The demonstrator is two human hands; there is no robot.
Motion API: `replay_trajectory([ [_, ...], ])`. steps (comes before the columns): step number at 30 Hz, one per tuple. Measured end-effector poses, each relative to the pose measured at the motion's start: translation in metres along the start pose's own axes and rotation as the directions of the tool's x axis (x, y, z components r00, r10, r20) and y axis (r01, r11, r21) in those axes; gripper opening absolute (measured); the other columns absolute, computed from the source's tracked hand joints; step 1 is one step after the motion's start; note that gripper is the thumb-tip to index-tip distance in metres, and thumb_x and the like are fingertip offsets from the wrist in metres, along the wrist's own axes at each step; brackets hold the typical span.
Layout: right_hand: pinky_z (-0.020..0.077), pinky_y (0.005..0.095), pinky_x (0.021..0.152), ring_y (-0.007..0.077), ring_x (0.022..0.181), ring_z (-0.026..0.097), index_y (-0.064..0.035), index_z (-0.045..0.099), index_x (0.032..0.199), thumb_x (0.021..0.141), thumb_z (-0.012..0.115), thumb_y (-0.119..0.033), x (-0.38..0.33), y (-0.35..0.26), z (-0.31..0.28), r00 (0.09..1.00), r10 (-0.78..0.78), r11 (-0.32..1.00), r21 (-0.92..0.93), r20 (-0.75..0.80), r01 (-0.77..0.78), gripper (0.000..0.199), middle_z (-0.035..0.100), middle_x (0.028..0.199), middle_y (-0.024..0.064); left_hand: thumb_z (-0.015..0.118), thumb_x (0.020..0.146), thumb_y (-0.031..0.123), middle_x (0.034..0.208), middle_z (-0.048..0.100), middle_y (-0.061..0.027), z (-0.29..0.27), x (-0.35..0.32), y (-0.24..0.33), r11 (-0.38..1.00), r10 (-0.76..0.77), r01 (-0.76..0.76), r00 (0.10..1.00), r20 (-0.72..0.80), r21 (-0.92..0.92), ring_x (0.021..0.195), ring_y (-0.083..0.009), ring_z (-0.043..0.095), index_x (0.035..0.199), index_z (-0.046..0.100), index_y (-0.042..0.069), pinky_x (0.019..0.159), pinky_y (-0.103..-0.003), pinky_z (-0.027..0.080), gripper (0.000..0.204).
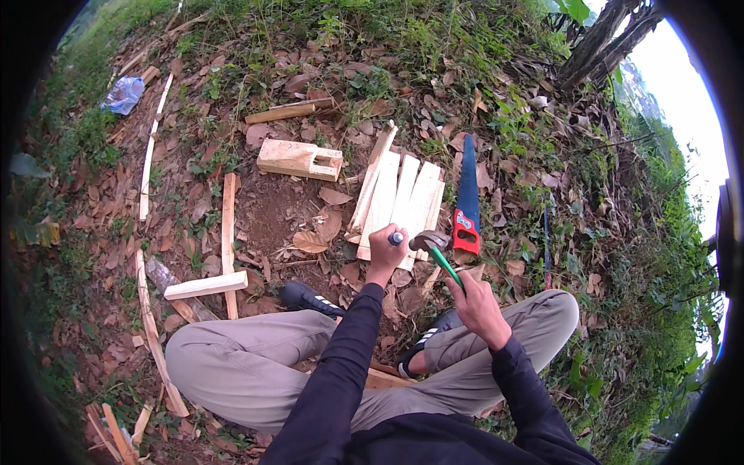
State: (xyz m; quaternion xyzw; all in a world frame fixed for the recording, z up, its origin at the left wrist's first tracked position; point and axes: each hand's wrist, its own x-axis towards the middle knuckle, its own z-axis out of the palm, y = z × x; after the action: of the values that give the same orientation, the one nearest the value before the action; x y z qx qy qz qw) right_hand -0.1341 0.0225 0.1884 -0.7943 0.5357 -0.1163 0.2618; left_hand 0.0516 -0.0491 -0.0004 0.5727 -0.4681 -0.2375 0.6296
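Observation:
I sit on the ground with legs folded. My left hand (385, 252) is closed around a small blue-capped object (396, 239), held over the near end of a row of pale wooden slats (403, 198). My right hand (477, 302) grips a hammer's green handle (447, 268); its metal head (427, 241) hangs just right of the blue-capped object, above the slats' near edge. A hand saw (467, 203) with a blue blade and red handle lies right of the slats.
A notched wooden block (299, 159) lies beyond the slats. Long strips (228, 232) and a short board (206, 286) lie at left on leaf-covered dirt. A blue plastic bag (123, 95) is far left. A tree trunk (601, 39) rises at upper right.

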Motion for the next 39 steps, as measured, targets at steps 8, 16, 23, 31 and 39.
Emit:
replay_trajectory([
  [8, 0.0415, 0.0477, 0.053, 0.0428, 0.059, 0.057, -0.0015, 0.050, 0.095, 0.102, 0.052, -0.019, 0.015, -0.026, 0.013, 0.937, -0.086, 0.975, 0.165, -0.340, 0.150, 0.018, 0.054, 0.062, 0.0205, 0.065, 0.082, 0.012, 0.050, 0.042, -0.0164, -0.003, 0.004, 0.000, 0.999, -0.030, 0.030, 1.000, 0.002, -0.032, 0.043, -0.0281, 0.046, 0.061, 0.046, -0.001, 0.046, -0.037, 0.036, 0.031],
  [16, 0.0400, 0.0430, 0.048, 0.0370, 0.052, 0.057, -0.0020, 0.052, 0.093, 0.099, 0.055, -0.010, 0.025, -0.068, -0.011, 0.947, -0.136, 0.977, 0.119, -0.292, 0.177, 0.010, 0.055, 0.062, 0.0180, 0.065, 0.083, 0.012, 0.050, 0.043, -0.0146, -0.013, -0.002, -0.003, 1.000, -0.026, 0.026, 0.999, -0.029, -0.007, 0.043, -0.0247, 0.044, 0.062, 0.047, -0.001, 0.046, -0.036, 0.035, 0.031],
  [23, 0.0402, 0.0517, 0.051, 0.0432, 0.058, 0.058, -0.0024, 0.045, 0.092, 0.097, 0.059, -0.013, 0.023, -0.004, 0.029, 0.991, -0.134, 0.983, -0.131, -0.003, 0.132, 0.018, 0.055, 0.062, 0.0237, 0.065, 0.082, 0.011, 0.051, 0.046, -0.0163, -0.004, 0.001, -0.008, 0.999, 0.023, -0.025, 0.999, -0.047, -0.036, 0.045, -0.0302, 0.050, 0.061, 0.048, 0.000, 0.047, -0.038, 0.038, 0.029],
  [31, 0.0381, 0.0352, 0.044, 0.0215, 0.047, 0.050, -0.0018, 0.052, 0.093, 0.104, 0.049, -0.021, 0.015, -0.033, 0.003, 0.815, -0.204, 0.931, 0.151, -0.542, 0.333, 0.022, 0.049, 0.058, 0.0088, 0.065, 0.081, 0.010, 0.048, 0.040, -0.0084, -0.009, 0.000, 0.000, 0.997, -0.055, 0.053, 0.998, -0.027, -0.057, 0.046, -0.0119, 0.040, 0.060, 0.047, 0.001, 0.045, -0.033, 0.033, 0.029],
  [39, 0.0373, 0.0390, 0.044, 0.0302, 0.045, 0.053, -0.0027, 0.048, 0.090, 0.102, 0.053, -0.021, 0.024, -0.071, -0.030, 0.927, -0.167, 0.981, 0.039, -0.335, 0.191, 0.022, 0.052, 0.057, 0.0146, 0.066, 0.080, 0.010, 0.051, 0.049, -0.0174, -0.018, -0.004, -0.002, 0.998, -0.055, 0.055, 0.998, -0.019, -0.004, 0.044, -0.0300, 0.052, 0.060, 0.049, 0.000, 0.045, -0.037, 0.039, 0.028],
])
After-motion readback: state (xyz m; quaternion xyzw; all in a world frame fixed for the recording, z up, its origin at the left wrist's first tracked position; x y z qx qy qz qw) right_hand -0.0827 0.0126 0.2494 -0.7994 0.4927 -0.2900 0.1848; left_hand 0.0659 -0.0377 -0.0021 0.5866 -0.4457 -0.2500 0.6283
